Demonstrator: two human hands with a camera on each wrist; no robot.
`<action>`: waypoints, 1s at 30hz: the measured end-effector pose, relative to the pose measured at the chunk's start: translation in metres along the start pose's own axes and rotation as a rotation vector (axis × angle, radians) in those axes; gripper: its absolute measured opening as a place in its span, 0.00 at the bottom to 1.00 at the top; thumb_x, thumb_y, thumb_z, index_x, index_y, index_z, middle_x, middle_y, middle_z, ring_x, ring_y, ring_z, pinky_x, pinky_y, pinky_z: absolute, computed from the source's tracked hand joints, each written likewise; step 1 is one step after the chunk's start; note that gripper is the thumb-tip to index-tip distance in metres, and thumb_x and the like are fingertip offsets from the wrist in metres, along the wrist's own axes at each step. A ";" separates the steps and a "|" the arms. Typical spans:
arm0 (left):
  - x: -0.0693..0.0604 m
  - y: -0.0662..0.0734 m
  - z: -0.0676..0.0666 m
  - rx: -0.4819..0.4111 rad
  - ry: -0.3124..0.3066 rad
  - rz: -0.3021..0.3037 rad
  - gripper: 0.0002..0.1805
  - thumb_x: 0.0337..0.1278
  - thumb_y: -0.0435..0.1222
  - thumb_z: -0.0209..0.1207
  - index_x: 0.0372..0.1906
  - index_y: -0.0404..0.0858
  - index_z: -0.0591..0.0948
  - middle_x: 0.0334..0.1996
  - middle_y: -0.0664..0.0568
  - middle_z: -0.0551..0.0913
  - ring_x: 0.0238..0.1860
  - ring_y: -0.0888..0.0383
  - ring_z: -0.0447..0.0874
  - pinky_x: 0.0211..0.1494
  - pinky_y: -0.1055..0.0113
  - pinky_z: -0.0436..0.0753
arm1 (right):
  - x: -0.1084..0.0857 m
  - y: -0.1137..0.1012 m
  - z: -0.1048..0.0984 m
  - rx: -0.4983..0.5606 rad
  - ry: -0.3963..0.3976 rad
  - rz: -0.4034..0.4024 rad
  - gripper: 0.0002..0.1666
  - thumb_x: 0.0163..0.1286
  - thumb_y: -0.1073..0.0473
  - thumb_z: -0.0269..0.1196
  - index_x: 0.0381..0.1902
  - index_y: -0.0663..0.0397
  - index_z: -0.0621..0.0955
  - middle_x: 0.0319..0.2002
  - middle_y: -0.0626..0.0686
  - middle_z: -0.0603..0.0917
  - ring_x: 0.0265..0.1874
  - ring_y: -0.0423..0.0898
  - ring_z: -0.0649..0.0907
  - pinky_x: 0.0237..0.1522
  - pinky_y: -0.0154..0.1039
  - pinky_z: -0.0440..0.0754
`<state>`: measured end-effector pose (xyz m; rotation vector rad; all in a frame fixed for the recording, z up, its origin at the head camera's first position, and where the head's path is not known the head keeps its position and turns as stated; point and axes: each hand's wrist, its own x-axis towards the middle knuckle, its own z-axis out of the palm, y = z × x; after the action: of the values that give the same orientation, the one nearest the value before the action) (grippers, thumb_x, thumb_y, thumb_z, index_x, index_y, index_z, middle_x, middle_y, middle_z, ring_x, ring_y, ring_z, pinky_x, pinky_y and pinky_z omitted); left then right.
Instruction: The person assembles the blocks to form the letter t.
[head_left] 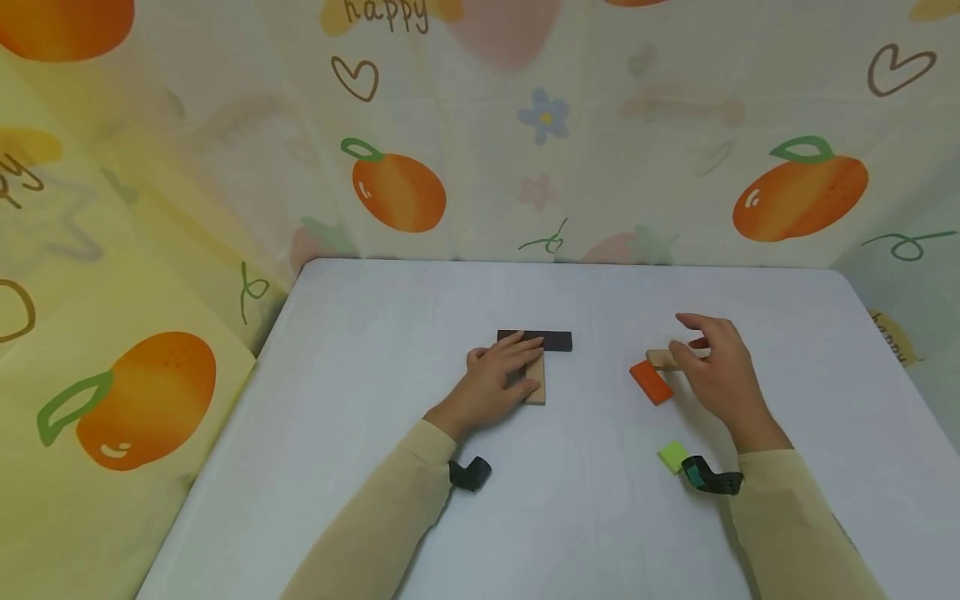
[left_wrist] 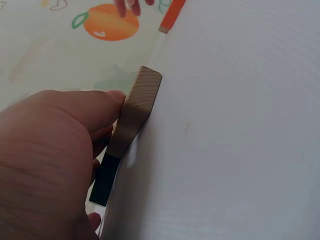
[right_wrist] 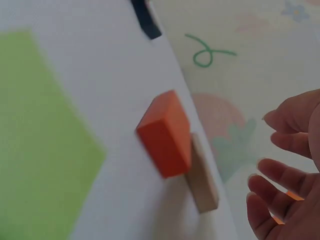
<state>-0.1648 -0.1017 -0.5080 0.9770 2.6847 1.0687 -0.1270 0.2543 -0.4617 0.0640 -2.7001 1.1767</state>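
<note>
A black block [head_left: 557, 341] lies crosswise at the far end of a plain wooden block [head_left: 539, 371], the two forming a T. My left hand [head_left: 491, 385] rests on them, its fingers stretched toward the black block and its thumb touching the wooden one. In the left wrist view the thumb meets the wooden block [left_wrist: 137, 110] near its end. My right hand [head_left: 716, 371] hovers with loosely bent fingers and nothing between them. Below it lie a second wooden block [head_left: 658, 360], partly hidden by the hand in the head view, and an orange block [head_left: 651, 382].
Nearer the person, a lime-green block [head_left: 672, 456] lies on the white table [head_left: 585, 517], partly covered by the right wrist's camera strap [head_left: 712, 478]. A fruit-patterned cloth [head_left: 480, 125] hangs behind the table's back edge and on the left.
</note>
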 end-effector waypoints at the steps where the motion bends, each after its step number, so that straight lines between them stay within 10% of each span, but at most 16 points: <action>1: 0.000 0.000 0.000 -0.001 0.000 -0.001 0.30 0.80 0.42 0.64 0.79 0.39 0.76 0.81 0.56 0.69 0.85 0.56 0.53 0.72 0.36 0.54 | -0.001 0.003 0.001 0.000 0.004 0.014 0.27 0.84 0.60 0.60 0.73 0.68 0.76 0.66 0.70 0.74 0.55 0.66 0.78 0.51 0.47 0.77; 10: 0.001 -0.002 0.002 -0.017 0.000 0.007 0.30 0.81 0.43 0.64 0.79 0.40 0.76 0.82 0.59 0.68 0.85 0.59 0.51 0.75 0.39 0.55 | -0.011 0.031 0.013 -0.026 -0.013 0.100 0.37 0.82 0.52 0.66 0.76 0.71 0.71 0.69 0.75 0.69 0.63 0.72 0.72 0.62 0.70 0.72; 30: 0.000 -0.003 0.002 -0.022 0.000 -0.020 0.30 0.80 0.43 0.65 0.80 0.41 0.76 0.82 0.61 0.68 0.85 0.60 0.51 0.76 0.41 0.54 | -0.018 0.033 0.025 -0.027 0.080 0.188 0.40 0.77 0.54 0.68 0.75 0.74 0.68 0.64 0.74 0.67 0.61 0.68 0.69 0.55 0.61 0.71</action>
<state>-0.1660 -0.1021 -0.5119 0.9450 2.6706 1.0926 -0.1173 0.2580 -0.5058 -0.2413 -2.6978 1.1646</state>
